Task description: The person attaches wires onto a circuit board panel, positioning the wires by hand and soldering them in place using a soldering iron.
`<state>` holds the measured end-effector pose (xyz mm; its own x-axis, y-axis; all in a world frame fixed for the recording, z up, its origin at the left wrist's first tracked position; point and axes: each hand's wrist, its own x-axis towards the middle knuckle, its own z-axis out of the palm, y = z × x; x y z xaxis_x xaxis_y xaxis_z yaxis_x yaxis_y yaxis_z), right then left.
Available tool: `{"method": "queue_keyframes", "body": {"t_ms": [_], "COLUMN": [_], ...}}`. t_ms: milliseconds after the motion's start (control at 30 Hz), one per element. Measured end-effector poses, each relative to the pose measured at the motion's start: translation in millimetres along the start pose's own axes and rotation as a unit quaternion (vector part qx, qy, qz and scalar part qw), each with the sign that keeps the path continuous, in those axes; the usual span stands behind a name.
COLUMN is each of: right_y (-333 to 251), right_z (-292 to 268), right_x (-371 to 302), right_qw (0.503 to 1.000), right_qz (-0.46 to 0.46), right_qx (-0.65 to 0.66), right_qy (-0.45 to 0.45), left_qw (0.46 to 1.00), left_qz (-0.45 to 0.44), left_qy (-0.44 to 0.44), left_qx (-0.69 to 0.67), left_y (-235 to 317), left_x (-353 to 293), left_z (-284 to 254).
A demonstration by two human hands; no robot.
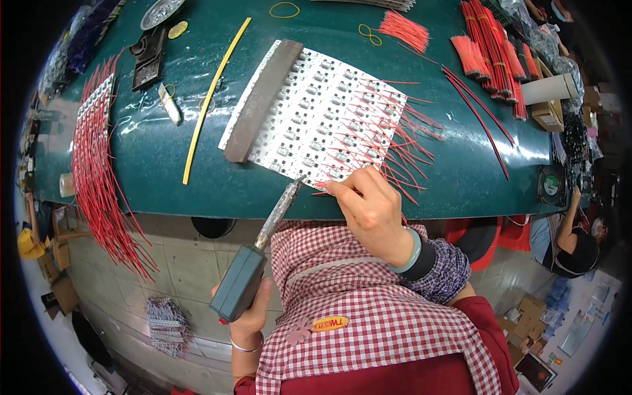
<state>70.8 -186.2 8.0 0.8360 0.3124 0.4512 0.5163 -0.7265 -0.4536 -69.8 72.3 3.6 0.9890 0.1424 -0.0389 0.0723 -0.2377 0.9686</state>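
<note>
Clock hub for me: centre of the white circuit-board panel, lying flat on the green tabletop. Brown bar sits across it at 9. Left hand, low at 7, is wrapped round the soldering iron; most of that grip is hidden behind the handle. Tip is at the panel's 6 o'clock edge; touching or just above, I can't tell. Right hand at 5: thumb and index drawn into a pinch, seemingly on a red wire just beside the tip. More red leads fan out from 3 to 5. I read the step as soldering wires onto the panel. Next move, I'd say, calls for a steady wire end, brief heat, release once set.
</note>
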Motion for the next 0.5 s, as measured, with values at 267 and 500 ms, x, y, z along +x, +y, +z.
{"method": "queue_keyframes", "body": {"t_ms": [267, 500], "right_y": [-3.0, -3.9], "right_z": [0.9, -0.9], "right_x": [-0.5, -1.3], "right_qw": [1.000, 1.000], "right_qz": [0.007, 0.015], "right_qx": [0.012, 0.022], "right_qy": [0.027, 0.009], "left_qw": [1.000, 0.998], "left_qz": [-0.025, -0.029], "left_qy": [-0.005, 0.048], "left_qx": [-0.009, 0.024], "left_y": [-6.1, 7.5], "left_x": [-6.3, 10.4], "left_z": [1.1, 18.7]}}
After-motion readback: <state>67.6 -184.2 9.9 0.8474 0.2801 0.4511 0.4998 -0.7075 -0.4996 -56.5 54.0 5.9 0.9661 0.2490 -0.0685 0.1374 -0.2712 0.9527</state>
